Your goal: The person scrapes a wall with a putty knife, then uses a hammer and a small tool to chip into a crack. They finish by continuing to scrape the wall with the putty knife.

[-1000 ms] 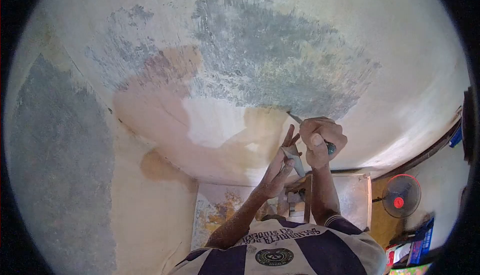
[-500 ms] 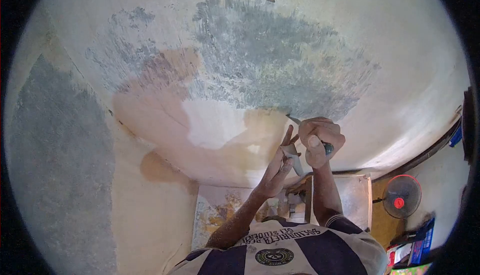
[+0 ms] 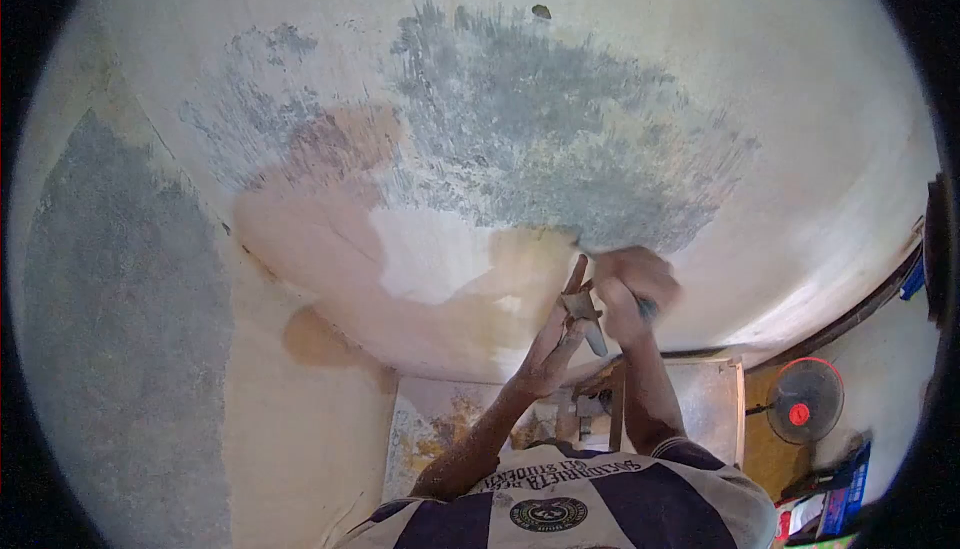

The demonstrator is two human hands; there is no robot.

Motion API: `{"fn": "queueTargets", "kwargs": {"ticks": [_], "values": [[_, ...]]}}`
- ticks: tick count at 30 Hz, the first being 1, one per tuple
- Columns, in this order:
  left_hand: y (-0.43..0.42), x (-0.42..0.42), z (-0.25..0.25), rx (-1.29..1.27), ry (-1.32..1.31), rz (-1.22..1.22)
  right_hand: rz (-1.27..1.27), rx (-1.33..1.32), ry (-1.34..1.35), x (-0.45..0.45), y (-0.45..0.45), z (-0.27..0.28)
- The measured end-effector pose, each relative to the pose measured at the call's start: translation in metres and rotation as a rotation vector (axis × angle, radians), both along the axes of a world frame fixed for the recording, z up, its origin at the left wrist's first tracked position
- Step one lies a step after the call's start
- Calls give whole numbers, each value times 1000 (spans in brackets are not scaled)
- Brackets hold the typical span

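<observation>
Both my hands are raised near the lower edge of a scraped grey patch (image 3: 560, 109) on the pale wall (image 3: 430, 249). My right hand (image 3: 632, 289), blurred by motion, is closed round a scraper (image 3: 588, 246). Its thin dark blade points up and left at the wall; a bit of the dark green handle shows below the fist. Just left of it, my left hand (image 3: 552, 344) holds a pale grey flat piece (image 3: 580, 305) among its fingers, with one finger stretched upward. I cannot make out exactly what this piece is.
Another grey bare area (image 3: 120, 329) covers the wall at left, past a corner. A small dark hole (image 3: 541, 11) marks the wall above. Behind and below are a framed panel (image 3: 700, 404), a red-rimmed fan (image 3: 806, 401) and blue items (image 3: 858, 479) at right.
My right hand has shifted slightly down and is now blurred, the scraper with it. The piece in my left hand has turned a little. The whole view has moved slightly.
</observation>
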State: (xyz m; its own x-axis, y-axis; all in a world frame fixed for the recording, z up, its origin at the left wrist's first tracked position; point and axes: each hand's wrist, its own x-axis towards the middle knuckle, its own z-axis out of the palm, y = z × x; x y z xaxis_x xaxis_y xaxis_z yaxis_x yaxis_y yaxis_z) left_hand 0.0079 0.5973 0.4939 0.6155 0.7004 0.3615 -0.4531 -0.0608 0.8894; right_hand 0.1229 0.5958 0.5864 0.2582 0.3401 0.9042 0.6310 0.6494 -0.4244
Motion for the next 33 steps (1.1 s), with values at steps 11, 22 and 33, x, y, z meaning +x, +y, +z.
{"fn": "queueTargets", "kwargs": {"ticks": [11,22,33], "values": [[7,-6,-17,9,-15,-20,200,64,-65,8,14,-12],[0,3,-5,35,-59,-48,377,235,38,7,-11,8],[1,-5,-10,-41,-59,-20,354,367,32,-11,-17,16]]}}
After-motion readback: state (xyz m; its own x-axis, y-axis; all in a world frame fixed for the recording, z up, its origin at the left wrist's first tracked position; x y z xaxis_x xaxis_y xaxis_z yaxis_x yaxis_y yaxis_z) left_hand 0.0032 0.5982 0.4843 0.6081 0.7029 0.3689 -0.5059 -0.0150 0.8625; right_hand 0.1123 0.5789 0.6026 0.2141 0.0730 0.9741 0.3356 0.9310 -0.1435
